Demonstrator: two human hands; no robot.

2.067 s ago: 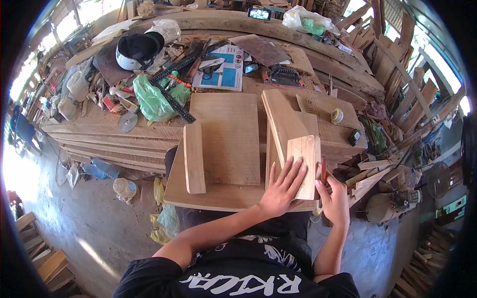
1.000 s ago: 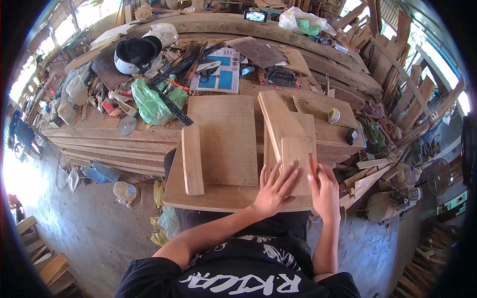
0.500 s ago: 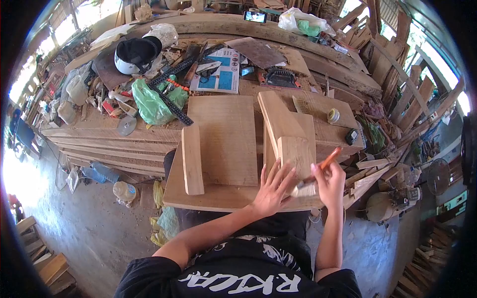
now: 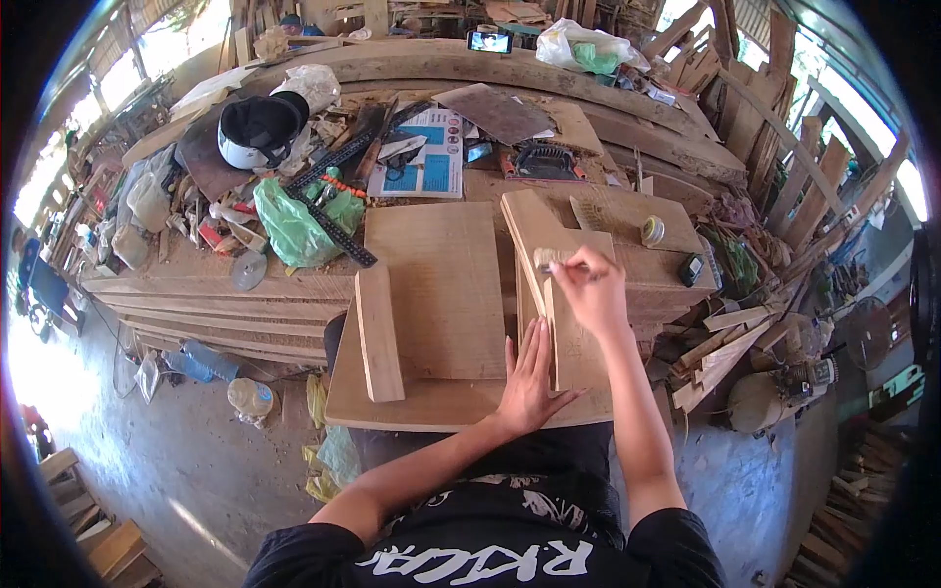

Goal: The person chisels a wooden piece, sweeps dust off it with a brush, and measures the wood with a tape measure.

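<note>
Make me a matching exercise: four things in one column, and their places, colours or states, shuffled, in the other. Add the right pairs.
Things
1. Left hand
2. Green plastic bag
3. Right hand
4. Cap

Places, colours or states
A. pinching a brush
B. white outside, dark inside
C. fingers stretched out, no tool held
D. partly under a black L-shaped ruler

Right pairs
1-C
2-D
3-A
4-B
</note>
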